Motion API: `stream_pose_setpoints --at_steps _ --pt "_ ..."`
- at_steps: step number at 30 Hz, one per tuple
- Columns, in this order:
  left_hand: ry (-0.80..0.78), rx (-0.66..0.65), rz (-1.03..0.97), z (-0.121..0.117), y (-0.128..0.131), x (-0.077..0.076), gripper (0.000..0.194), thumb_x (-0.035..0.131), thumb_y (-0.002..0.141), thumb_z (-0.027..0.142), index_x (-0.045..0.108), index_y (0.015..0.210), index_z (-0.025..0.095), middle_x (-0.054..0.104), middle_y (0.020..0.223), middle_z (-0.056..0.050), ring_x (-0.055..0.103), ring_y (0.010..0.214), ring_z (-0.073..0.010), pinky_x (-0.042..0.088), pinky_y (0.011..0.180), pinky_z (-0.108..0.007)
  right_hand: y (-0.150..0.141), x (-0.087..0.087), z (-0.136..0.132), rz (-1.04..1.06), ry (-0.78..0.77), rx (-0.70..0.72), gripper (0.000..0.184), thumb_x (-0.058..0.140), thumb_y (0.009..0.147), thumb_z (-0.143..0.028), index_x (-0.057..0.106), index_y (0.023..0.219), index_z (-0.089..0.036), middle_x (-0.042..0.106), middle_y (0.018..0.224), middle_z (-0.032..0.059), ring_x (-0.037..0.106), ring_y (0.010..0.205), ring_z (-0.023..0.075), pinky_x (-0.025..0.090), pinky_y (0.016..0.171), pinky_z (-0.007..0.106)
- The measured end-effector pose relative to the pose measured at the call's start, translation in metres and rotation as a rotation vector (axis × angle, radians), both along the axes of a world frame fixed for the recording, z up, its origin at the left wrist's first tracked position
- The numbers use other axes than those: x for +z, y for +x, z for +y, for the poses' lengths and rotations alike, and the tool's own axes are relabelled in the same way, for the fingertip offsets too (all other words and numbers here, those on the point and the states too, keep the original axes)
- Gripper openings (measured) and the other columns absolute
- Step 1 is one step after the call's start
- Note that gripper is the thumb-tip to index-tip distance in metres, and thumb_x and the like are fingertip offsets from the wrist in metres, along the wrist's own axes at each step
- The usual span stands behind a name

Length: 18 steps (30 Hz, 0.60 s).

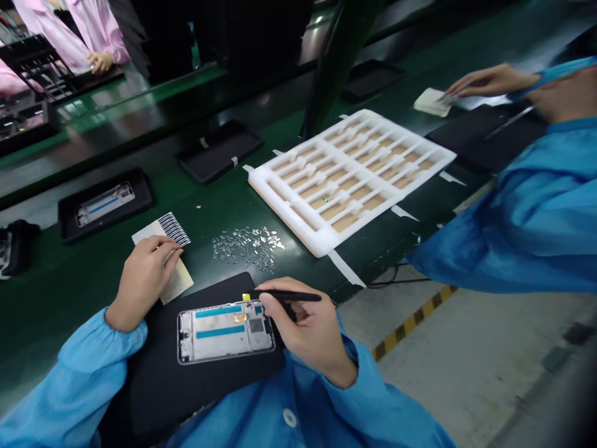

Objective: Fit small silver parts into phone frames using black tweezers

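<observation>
My left hand (144,277) holds a strip of paper-backed label sheet (177,281) with a striped, barcode-like edge (173,228) on the green belt. My right hand (303,330) grips black tweezers (289,296) with a tiny yellow piece (246,297) at their tip. That tip is just above the corner of a phone frame (226,331) with blue strips and a bare metal back, lying on a black mat (153,386). Several tiny shiny metal pieces (247,247) lie scattered on the belt beyond the mat.
A white foam tray (349,177) with tan-lined slots sits taped to the green belt (224,208). A co-worker's blue-sleeved hand (489,81) touches a white pad (431,102) at right. Black trays (105,205) line the belt, and a pink-coated person (69,31) stands beyond it.
</observation>
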<state>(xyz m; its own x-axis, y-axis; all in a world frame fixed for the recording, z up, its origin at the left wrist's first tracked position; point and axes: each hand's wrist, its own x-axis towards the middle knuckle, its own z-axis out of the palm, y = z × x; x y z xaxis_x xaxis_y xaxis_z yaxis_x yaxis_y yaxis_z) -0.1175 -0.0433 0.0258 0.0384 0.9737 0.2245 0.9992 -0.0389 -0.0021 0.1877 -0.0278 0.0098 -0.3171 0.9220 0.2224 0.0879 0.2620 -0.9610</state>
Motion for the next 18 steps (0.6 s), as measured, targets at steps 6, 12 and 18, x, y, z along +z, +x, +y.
stream_pose_setpoints --at_steps 6,12,18 --pt "-0.044 -0.015 0.087 0.008 -0.004 -0.015 0.038 0.038 0.109 0.031 0.071 0.106 0.013 0.073 0.110 -0.020 0.069 0.102 -0.0356 0.056 0.084 -0.048 0.001 -0.003 0.001 -0.014 0.009 0.019 0.012 0.068 0.099 -0.020 0.081 0.099 -0.021 0.081 0.095 0.0077 0.077 0.083 0.0214 0.063 0.071 0.031" --pt "-0.060 -0.037 0.153 0.007 -0.005 -0.008 0.037 0.033 0.110 0.031 0.065 0.099 0.015 0.070 0.088 -0.016 0.067 0.083 -0.0325 0.052 0.071 -0.043 0.005 -0.001 0.005 -0.001 0.030 0.025 0.013 0.067 0.101 -0.021 0.079 0.102 -0.021 0.080 0.097 0.0083 0.077 0.085 0.0217 0.064 0.073 0.033" --pt "0.028 -0.217 0.133 -0.021 0.028 0.012 0.024 0.041 0.111 0.026 0.062 0.107 0.016 0.072 0.101 -0.013 0.069 0.089 -0.0270 0.054 0.077 -0.040 0.007 0.006 0.004 -0.040 0.307 0.084 0.026 0.055 0.101 -0.010 0.073 0.116 -0.022 0.075 0.123 0.0139 0.075 0.114 0.0280 0.064 0.100 0.047"
